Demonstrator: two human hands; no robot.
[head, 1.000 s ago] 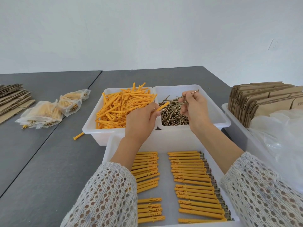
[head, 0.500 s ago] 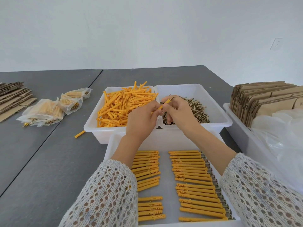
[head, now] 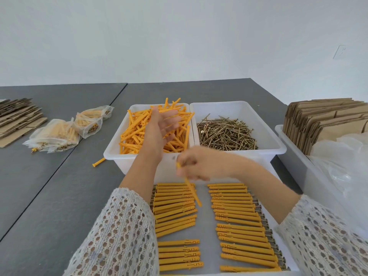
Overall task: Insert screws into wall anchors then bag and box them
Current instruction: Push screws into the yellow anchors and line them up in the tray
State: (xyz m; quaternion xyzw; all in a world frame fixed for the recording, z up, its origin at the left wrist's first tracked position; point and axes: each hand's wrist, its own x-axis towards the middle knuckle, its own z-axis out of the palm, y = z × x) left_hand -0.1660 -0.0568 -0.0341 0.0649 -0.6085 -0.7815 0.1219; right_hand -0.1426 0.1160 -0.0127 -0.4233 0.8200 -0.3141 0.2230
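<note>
My right hand (head: 196, 165) pinches an orange wall anchor (head: 191, 188) that hangs down over the left row of finished anchors (head: 175, 208) in the near white tray (head: 207, 232); the hand is blurred. My left hand (head: 162, 129) hovers with fingers spread and nothing in it over the white bin of loose orange anchors (head: 139, 132). Right of it, the bin of brass screws (head: 225, 134) stands uncovered. A second row of finished anchors (head: 243, 226) lies on the tray's right side.
Filled clear bags (head: 59, 134) lie on the grey table at the left, beyond them flat cardboard (head: 18, 116). One stray anchor (head: 99, 162) lies beside the bin. At the right a white bin (head: 294, 160) holds folded boxes (head: 322, 120) and clear plastic bags (head: 342, 168).
Both hands were together at the bins joining screw and anchor. My right hand has since come down toward the tray with the anchor, and my left hand has let go and opened over the anchor bin.
</note>
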